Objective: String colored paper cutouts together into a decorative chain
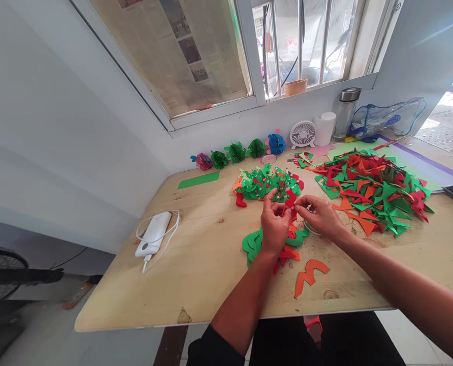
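Observation:
Between my two hands is a red paper cutout (pixel 290 197), held above the middle of the table. My left hand (pixel 275 223) pinches it from the left. The fingertips of my right hand (pixel 320 216) meet its right edge; whatever small bit they pinch is too small to make out. Under and beside my left hand lie green paper cutouts (pixel 254 244), with orange and red ones among them. Just beyond my hands sits a pile of green and red cutouts (pixel 266 180) with small white patches. An orange wavy paper piece (pixel 311 276) lies nearer the table's front edge.
A large heap of red, green and orange paper scraps (pixel 371 190) covers the right side. Several folded paper figures (pixel 236 151) line the wall, near a small white fan (pixel 302 134) and a glass bottle (pixel 346 114). A white power bank (pixel 154 234) with its cable lies left.

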A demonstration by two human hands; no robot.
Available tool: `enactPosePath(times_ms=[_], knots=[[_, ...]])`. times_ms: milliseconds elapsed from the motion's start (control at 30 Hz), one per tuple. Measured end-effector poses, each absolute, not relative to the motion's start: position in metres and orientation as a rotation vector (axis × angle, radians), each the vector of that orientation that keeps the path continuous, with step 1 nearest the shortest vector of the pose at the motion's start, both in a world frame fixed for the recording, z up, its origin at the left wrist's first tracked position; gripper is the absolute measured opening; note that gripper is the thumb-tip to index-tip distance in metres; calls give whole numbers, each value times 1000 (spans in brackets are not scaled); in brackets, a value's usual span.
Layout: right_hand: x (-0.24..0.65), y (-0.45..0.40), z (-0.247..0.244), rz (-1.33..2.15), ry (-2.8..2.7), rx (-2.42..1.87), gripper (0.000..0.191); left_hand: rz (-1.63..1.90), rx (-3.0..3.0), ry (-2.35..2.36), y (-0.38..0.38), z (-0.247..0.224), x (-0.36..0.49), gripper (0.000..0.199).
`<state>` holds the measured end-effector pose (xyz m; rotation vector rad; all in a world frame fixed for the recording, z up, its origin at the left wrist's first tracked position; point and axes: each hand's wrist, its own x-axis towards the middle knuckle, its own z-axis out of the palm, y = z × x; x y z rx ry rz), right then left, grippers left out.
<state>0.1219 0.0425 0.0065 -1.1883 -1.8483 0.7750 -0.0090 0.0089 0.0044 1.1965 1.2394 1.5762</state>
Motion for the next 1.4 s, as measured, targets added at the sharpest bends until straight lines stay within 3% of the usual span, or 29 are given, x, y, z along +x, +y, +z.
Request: enactPosePath(times_ms=[267, 467, 733, 1400], knots=[[123, 45, 3, 855, -1831, -1178, 14, 1558, 1202, 1150, 8, 3, -7, 62], [124, 48, 5, 876, -1739, -1198, 19, 1606, 996, 1094, 9, 9, -11, 50], [123, 45, 8, 974, -1767, -1138, 19, 1553, 942, 1059, 11, 3, -7, 66], [123, 41, 17, 1295, -1494, -1045, 31, 1480, 1012, 1053, 8, 3, -4, 69]])
